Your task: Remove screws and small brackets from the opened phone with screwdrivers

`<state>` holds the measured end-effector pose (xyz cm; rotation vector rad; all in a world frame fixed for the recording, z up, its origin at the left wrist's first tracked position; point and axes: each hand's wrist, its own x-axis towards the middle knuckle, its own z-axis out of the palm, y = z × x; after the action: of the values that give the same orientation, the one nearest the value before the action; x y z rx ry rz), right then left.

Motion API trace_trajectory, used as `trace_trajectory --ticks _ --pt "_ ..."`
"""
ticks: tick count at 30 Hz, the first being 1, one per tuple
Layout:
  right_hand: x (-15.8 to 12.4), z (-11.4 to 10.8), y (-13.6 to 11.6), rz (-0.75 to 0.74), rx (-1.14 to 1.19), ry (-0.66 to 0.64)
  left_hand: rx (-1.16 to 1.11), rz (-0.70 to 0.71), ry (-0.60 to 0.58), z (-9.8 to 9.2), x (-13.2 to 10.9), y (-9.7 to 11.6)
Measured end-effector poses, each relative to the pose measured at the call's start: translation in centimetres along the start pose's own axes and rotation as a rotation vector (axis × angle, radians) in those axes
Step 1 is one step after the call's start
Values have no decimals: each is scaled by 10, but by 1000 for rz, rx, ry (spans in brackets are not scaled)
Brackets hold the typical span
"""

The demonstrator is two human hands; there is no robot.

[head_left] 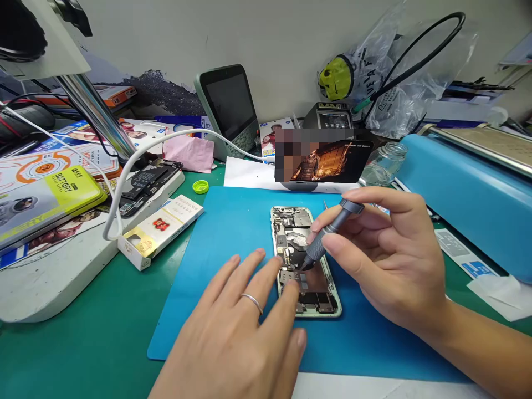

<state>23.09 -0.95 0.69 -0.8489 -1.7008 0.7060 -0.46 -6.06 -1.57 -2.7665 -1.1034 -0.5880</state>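
Observation:
An opened smartphone (318,280) with a pale green frame lies on the blue mat (236,227), its inner boards and plates bare. My right hand (399,260) grips a grey precision screwdriver (320,244) between thumb and fingers, the index finger up at its cap. The driver slants down, with its tip at a metal plate on the phone's left side; whether it sits in a screw is too small to tell. My left hand (236,332), a ring on one finger, has its fingers spread, with fingertips resting at the phone's left edge and hiding part of it.
Left of the mat are a cigarette-type box (162,230), a second opened phone (147,185), a yellow battery package (54,205) and a white cable (137,155). Behind stand a propped phone with a lit screen (328,163), a glass jar (386,163) and a smart display (228,105). A blue machine (465,194) borders the right.

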Motion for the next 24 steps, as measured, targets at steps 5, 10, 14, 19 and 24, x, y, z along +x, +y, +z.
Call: trace_trajectory --ticks 5,10,14,19,24 --pt "1 2 0 7 -29 5 -49 -140 18 -11 2 0" --pt "-2 4 -2 100 8 -23 -117 -168 -44 -10 6 1" --pt "-4 4 -3 160 47 -53 -142 -172 -69 -11 3 1" --pt "-5 5 -3 137 36 -23 -169 -178 -111 -12 5 2" --pt "-5 4 -4 134 53 -30 -168 -173 -123 -11 7 2"
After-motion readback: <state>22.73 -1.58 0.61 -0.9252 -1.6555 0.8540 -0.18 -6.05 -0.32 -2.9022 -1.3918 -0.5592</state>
